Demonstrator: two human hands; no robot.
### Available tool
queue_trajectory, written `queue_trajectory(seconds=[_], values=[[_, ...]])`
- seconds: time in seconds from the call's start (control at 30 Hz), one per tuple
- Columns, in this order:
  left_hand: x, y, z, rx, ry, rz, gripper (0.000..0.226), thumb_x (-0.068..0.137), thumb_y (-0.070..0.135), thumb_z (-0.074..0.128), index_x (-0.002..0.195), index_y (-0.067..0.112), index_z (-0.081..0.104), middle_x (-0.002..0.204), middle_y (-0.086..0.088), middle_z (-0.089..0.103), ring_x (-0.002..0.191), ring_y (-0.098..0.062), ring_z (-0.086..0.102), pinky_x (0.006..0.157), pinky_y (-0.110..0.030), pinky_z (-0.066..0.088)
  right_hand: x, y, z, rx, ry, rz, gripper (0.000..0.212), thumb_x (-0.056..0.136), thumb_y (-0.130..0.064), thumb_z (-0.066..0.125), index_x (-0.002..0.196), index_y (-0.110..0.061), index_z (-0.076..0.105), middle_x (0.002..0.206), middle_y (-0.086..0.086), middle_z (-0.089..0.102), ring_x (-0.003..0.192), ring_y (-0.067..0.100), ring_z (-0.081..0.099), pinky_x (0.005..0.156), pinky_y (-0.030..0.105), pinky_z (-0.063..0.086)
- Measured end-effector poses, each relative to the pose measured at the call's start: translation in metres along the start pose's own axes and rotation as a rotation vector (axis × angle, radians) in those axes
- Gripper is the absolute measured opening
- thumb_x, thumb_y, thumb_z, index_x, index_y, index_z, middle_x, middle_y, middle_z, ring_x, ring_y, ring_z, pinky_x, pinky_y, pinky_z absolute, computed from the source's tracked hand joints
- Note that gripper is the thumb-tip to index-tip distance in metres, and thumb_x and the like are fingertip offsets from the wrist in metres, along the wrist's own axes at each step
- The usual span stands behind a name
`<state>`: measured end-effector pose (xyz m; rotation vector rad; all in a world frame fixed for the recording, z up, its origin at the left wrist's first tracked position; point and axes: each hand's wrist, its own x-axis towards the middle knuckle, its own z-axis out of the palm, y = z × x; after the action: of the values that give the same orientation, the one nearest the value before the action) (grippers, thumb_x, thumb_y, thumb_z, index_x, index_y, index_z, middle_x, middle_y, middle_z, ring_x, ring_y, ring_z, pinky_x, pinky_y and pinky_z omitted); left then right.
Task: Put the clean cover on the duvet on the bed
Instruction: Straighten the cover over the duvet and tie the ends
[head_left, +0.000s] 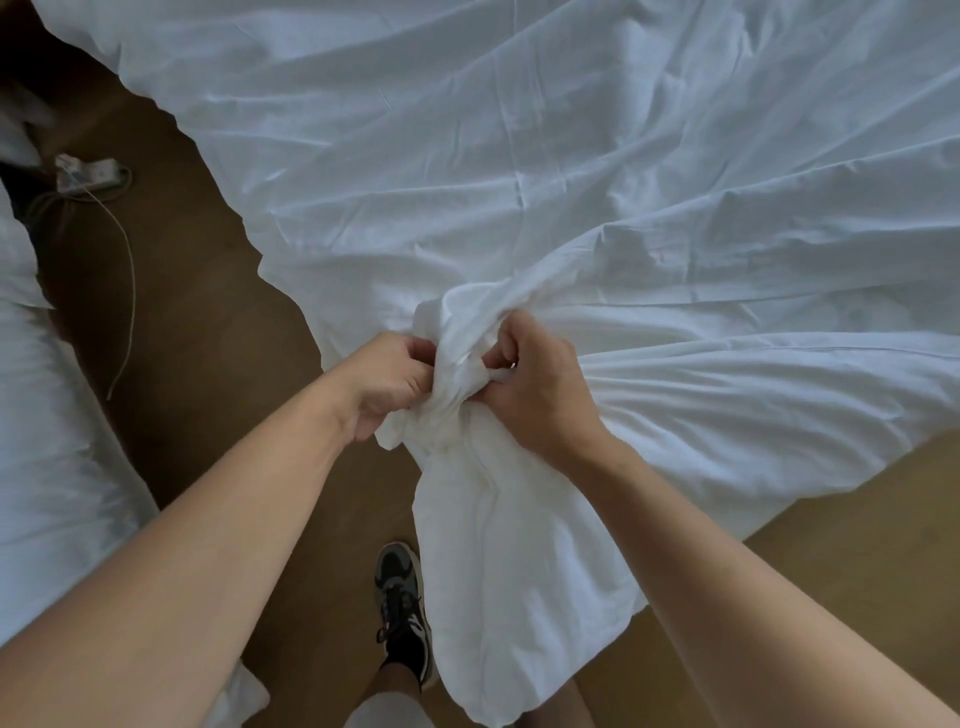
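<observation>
Brown floor (208, 364) runs from 10 to 6 o'clock, w/ a power strip (85, 174) + cable at 10 and more white bedding (52, 467) along 9.

White duvet cover (519, 156) fills 12 thru 3, spread wide and creased. Bed itself is hidden under it. One corner is gathered into a tight bunch (457, 364) at centre, and a loose tail (519, 571) hangs from it toward 6, beside the person's shoe (402, 608).

Left hand (387, 384) and right hand (540, 395) meet on the bunch. Both sets of fingers (511, 338) are curled into the cloth, gripping it. Can't tell duvet from cover inside the wad, as it's all white.

Step, prob.: seating a duvet corner into the cover's corner, so early-to-mid task.

Orientation: the corner points at the person, approx 6–7. The long axis runs from there up to approx 1, fabric fanning out that way.

Next move needs a firm pinch thru both layers, then a pull or shake toward 1 to run the cover along w/o losing the corner.
</observation>
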<state>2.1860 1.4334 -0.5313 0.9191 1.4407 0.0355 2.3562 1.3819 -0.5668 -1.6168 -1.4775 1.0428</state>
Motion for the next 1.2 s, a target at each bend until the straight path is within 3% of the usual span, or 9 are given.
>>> queue_trajectory(seconds=[0.13, 0.3, 0.47, 0.53, 0.67, 0.77, 0.97, 1.07, 1.2], values=[[0.004, 0.015, -0.005, 0.321, 0.035, -0.02, 0.016, 0.079, 0.005, 0.079, 0.085, 0.02, 0.08, 0.083, 0.008, 0.077, 0.086, -0.015, 0.071, 0.063, -0.02, 0.053, -0.01, 0.007, 0.007, 0.031, 0.117, 0.012, 0.053, 0.072, -0.002, 0.077, 0.083, -0.03, 0.034, 0.073, -0.007, 0.059, 0.067, 0.01, 0.056, 0.053, 0.019, 0.044], [0.0, 0.023, -0.006, 0.399, -0.027, 0.021, 0.021, 0.079, 0.005, 0.078, 0.093, 0.02, 0.078, 0.094, 0.001, 0.077, 0.094, -0.02, 0.071, 0.079, -0.029, 0.059, -0.011, 0.01, 0.01, -0.107, 0.22, -0.193, 0.083, 0.068, 0.009, 0.073, 0.133, -0.025, 0.033, 0.101, 0.006, 0.049, 0.076, 0.018, 0.052, 0.059, 0.036, 0.055], [-0.005, 0.014, 0.005, 0.398, -0.033, 0.092, 0.023, 0.078, -0.005, 0.071, 0.097, 0.008, 0.073, 0.09, -0.005, 0.073, 0.085, -0.02, 0.068, 0.075, -0.033, 0.058, -0.009, 0.015, 0.001, -0.623, 0.262, -0.332, 0.066, 0.068, -0.034, 0.078, 0.131, -0.03, 0.056, 0.144, 0.01, 0.038, 0.132, 0.032, 0.041, 0.105, 0.046, 0.034], [-0.009, 0.012, 0.007, 0.379, -0.016, 0.126, 0.024, 0.076, -0.01, 0.063, 0.094, 0.003, 0.071, 0.083, -0.007, 0.068, 0.079, -0.022, 0.063, 0.068, -0.032, 0.051, -0.005, 0.015, -0.007, -0.656, 0.133, -0.422, 0.038, 0.071, -0.04, 0.076, 0.102, -0.02, 0.066, 0.125, 0.007, 0.061, 0.123, 0.032, 0.054, 0.108, 0.051, 0.031], [-0.02, 0.009, 0.004, 0.368, -0.128, 0.208, 0.039, 0.076, -0.013, 0.06, 0.1, 0.014, 0.074, 0.101, -0.013, 0.074, 0.093, -0.027, 0.07, 0.082, -0.038, 0.058, -0.013, 0.004, -0.022, -0.483, -0.129, -0.522, 0.027, 0.081, -0.039, 0.062, 0.076, -0.018, 0.046, 0.063, 0.0, 0.055, 0.057, 0.027, 0.052, 0.063, 0.034, 0.037], [-0.032, 0.002, 0.002, 0.431, -0.194, 0.281, 0.038, 0.077, -0.006, 0.064, 0.102, 0.021, 0.072, 0.097, -0.007, 0.073, 0.09, -0.019, 0.069, 0.079, -0.034, 0.055, -0.039, -0.002, -0.03, -0.539, -0.042, -0.552, 0.031, 0.084, -0.036, 0.066, 0.072, -0.014, 0.047, 0.063, 0.0, 0.049, 0.057, 0.02, 0.039, 0.06, 0.032, 0.026], [-0.053, -0.025, 0.007, 0.505, 0.109, 0.518, 0.021, 0.089, 0.015, 0.071, 0.09, 0.035, 0.066, 0.088, 0.018, 0.067, 0.083, -0.002, 0.062, 0.067, -0.012, 0.047, -0.12, 0.006, -0.047, -0.632, -0.018, -0.476, 0.027, 0.065, -0.001, 0.063, 0.057, -0.014, 0.04, 0.049, 0.0, 0.038, 0.045, 0.02, 0.032, 0.049, 0.029, 0.026], [-0.06, -0.034, 0.014, 0.57, 0.115, 0.585, 0.015, 0.091, 0.019, 0.068, 0.089, 0.032, 0.063, 0.084, 0.01, 0.065, 0.078, -0.01, 0.059, 0.063, -0.014, 0.045, -0.175, 0.017, -0.047, -0.697, -0.074, -0.278, 0.051, 0.076, -0.012, 0.081, 0.053, -0.014, 0.036, 0.045, -0.001, 0.033, 0.039, 0.02, 0.031, 0.042, 0.027, 0.029], [-0.077, -0.05, 0.033, 0.737, 0.121, 0.842, 0.018, 0.083, 0.001, 0.068, 0.094, 0.014, 0.064, 0.088, 0.004, 0.063, 0.082, -0.021, 0.058, 0.075, -0.034, 0.049, -0.231, 0.016, -0.025, -0.784, 0.026, -0.129, 0.056, 0.097, -0.045, 0.054, 0.057, -0.021, 0.024, 0.049, -0.01, 0.021, 0.042, 0.014, 0.019, 0.048, 0.023, 0.013]])
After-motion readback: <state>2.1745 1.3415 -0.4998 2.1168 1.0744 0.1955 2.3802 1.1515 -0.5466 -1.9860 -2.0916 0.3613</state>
